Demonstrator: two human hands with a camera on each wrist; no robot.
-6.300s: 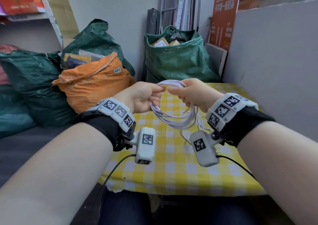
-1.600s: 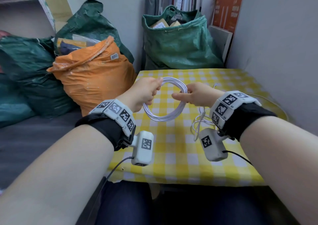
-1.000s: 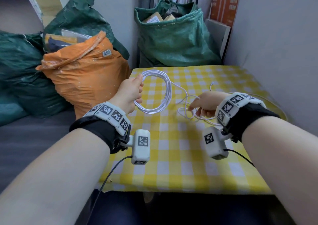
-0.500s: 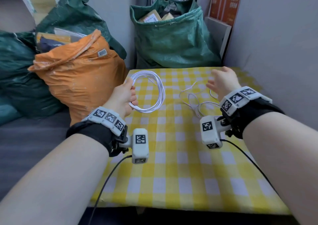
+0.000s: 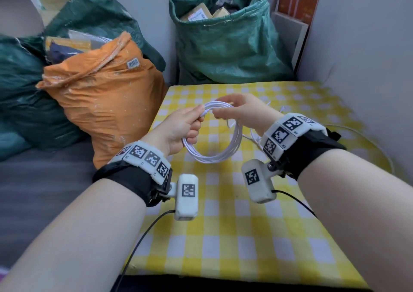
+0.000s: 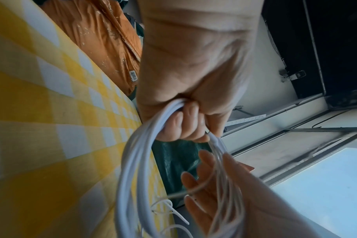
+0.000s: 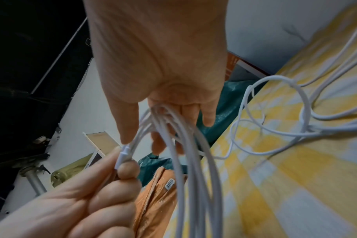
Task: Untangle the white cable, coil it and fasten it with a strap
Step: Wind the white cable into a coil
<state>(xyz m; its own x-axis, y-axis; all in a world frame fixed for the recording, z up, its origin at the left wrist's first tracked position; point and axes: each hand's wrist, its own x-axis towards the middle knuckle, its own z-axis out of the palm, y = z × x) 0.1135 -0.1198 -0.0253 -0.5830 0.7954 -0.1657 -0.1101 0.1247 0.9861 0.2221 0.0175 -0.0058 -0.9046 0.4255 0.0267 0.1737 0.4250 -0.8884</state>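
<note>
The white cable hangs as a round coil of several loops over the yellow checked table. My left hand grips the coil's left side in its curled fingers, and its thumb and forefinger pinch the white plug end. My right hand pinches the top of the coil, with the strands running between its thumb and fingers. The rest of the cable trails loose and looped on the cloth behind the right wrist. I cannot make out a strap.
A full orange sack stands at the table's left edge and a green sack behind its far edge. A grey wall runs along the right. Another thin white cable curves along the table's right side.
My right hand, open over the far right of the table half a second ago, has come back to the top of the coil. The left hand kept the coil and moved it toward the middle.
</note>
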